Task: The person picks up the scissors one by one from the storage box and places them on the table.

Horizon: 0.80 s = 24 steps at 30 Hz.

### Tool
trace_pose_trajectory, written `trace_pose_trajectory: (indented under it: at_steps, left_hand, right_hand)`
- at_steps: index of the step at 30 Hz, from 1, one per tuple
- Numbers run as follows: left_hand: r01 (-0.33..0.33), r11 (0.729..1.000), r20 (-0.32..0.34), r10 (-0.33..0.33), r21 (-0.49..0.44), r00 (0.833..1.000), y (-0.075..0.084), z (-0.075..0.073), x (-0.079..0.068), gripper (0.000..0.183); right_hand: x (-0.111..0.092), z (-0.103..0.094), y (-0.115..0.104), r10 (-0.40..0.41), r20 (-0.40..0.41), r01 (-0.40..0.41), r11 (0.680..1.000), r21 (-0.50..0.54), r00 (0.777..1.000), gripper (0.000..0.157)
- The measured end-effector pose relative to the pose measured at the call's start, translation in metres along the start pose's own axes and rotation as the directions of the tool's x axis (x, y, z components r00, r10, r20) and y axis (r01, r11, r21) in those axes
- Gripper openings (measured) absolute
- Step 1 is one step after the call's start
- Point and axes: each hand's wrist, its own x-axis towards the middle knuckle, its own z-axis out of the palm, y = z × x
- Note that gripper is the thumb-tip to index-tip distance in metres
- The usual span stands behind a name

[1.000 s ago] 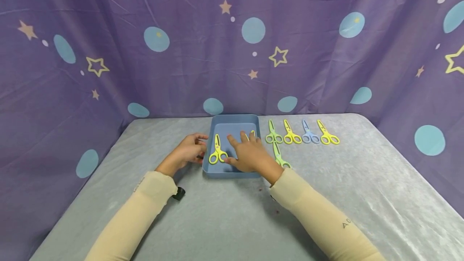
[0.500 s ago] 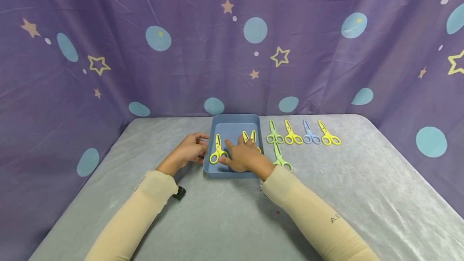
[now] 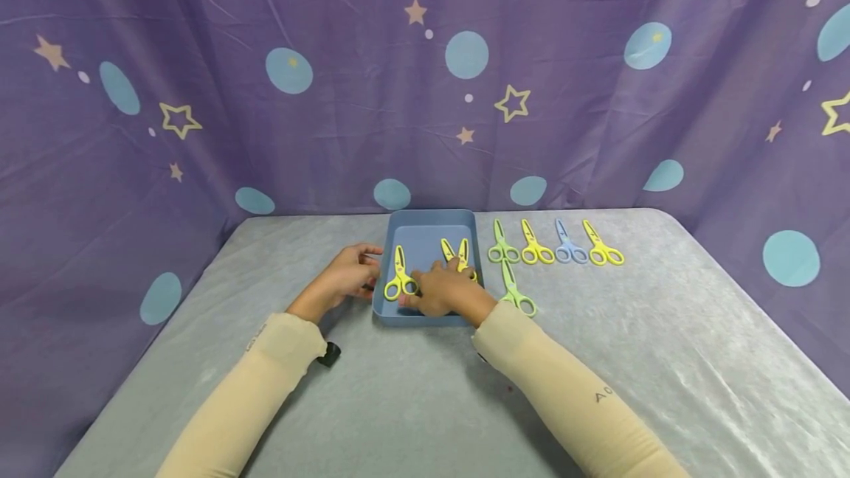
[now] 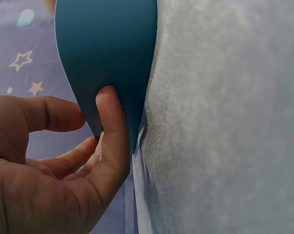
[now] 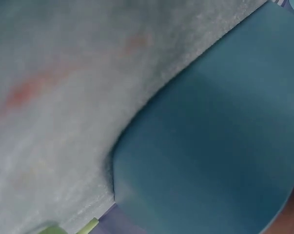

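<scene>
A blue tray (image 3: pixel 432 321) holds a pair of yellow children's scissors (image 3: pixel 400 275) at its left and two more yellow pairs at its right, a tilted one (image 3: pixel 448 248) and a straighter one (image 3: pixel 462 251). My right hand (image 3: pixel 441 292) reaches into the tray, thumb spread toward the left pair's handles. Its fingers lie over the right scissors' lower parts and hide them. At the tray's left side is my left hand (image 3: pixel 345 275), fingers loosely bent. In the left wrist view, a fingertip of this hand (image 4: pixel 64 165) touches the tray's outer wall (image 4: pixel 107 44).
Right of the tray lies a row of scissors: green (image 3: pixel 501 246), yellow (image 3: pixel 534 246), blue (image 3: pixel 569 246) and yellow (image 3: pixel 600 246). Another green pair (image 3: pixel 514 290) lies below them, close to the tray wall. A purple curtain (image 3: pixel 332 146) hangs behind the grey table (image 3: pixel 412 411).
My right hand has shifted left and toward me inside the tray, uncovering the blades of the two right yellow scissors. My left hand stays at the tray's left side.
</scene>
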Motion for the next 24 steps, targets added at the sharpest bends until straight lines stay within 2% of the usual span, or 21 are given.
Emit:
trace_pose_trajectory:
  at_steps: [13,19,24]
  left_hand:
    - [0.006,1.0,0.003,-0.006,0.007,1.0,-0.001,-0.0006,0.001,0.055]
    - [-0.013,1.0,0.008,0.013,0.024,1.0,0.0017,-0.0006,-0.0032,0.056]
    - [-0.01,1.0,0.009,0.009,0.021,1.0,0.0026,0.0003,-0.0037,0.056]
  right_hand:
    - [0.0084,-0.003,-0.002,-0.043,0.024,0.042,0.998,0.044,0.999,0.076]
    - [0.0091,-0.004,-0.0069,-0.059,0.023,0.059,0.998,0.026,0.998,0.075]
    - [0.0084,-0.005,-0.0076,-0.051,-0.03,0.05,0.998,-0.026,0.998,0.073]
